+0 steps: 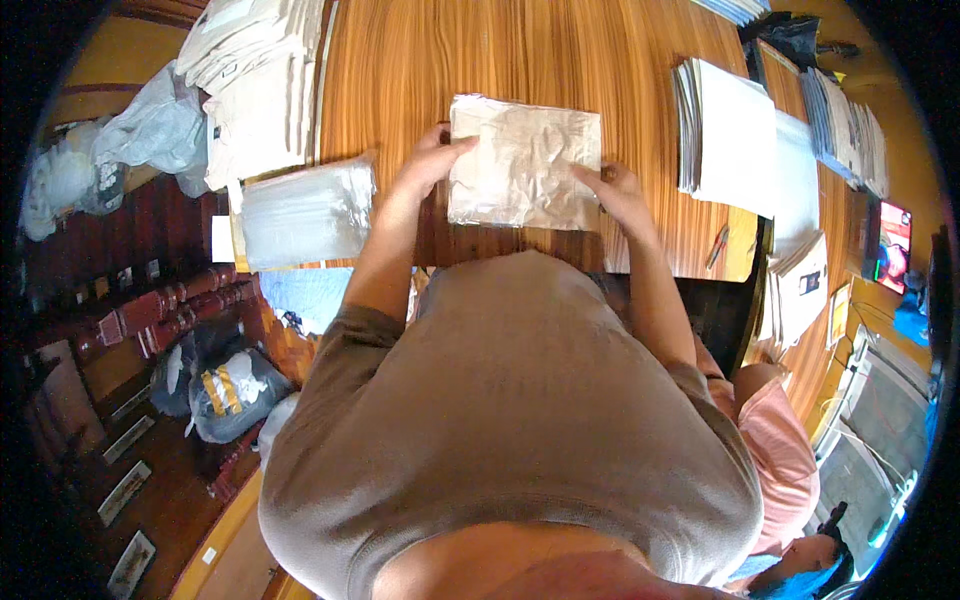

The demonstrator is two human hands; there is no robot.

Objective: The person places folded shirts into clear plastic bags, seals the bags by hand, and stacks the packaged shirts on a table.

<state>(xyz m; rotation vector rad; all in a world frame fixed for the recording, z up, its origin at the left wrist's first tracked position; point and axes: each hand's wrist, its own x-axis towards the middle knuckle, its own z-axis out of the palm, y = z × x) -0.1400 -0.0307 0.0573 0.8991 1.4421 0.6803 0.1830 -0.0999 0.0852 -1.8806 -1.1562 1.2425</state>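
A: Quick q: what's held, & where?

B: Flat beige pkt (525, 165), shiny & wrinkled, held btwn L hand (432, 165) & R hand (618, 192), thumbs on top at opp. edges, over wood table (400, 60). Can't tell if it's resting there.

A: Nearby?

B: Clear plastic sleeves (308, 212) left of L hand; stacked beige garments (262, 110) farther left. White stack (730, 135) & slim pen-like item (717, 247) right of R hand.

A brown wood-grain table (400, 70) bears a white rectangular stack (732, 140) at right. A slim pen-like tool (717, 248) lies nearby.
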